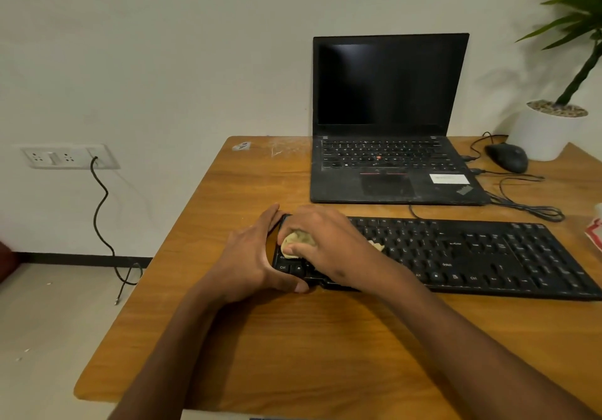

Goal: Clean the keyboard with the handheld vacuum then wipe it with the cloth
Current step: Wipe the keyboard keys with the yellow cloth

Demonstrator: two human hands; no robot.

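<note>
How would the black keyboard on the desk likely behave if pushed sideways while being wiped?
The keyboard looks thin and light, so it would probably slide on the smooth wooden desk. The left hand gripping its end likely steadies it. It looks stiff, unlike the crumpled cloth.

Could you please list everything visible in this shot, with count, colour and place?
keyboard: one, black, front right of table
cloth: one, pale yellow, on keyboard's left end
laptop: one, black, open behind keyboard
mouse: one, black, right of laptop
potted plant: one, green in white pot, far right corner
table: one, wooden brown
wall socket: one, white, left wall, black cable plugged in
left hand: grips keyboard's left edge
right hand: holds cloth on keys
</note>
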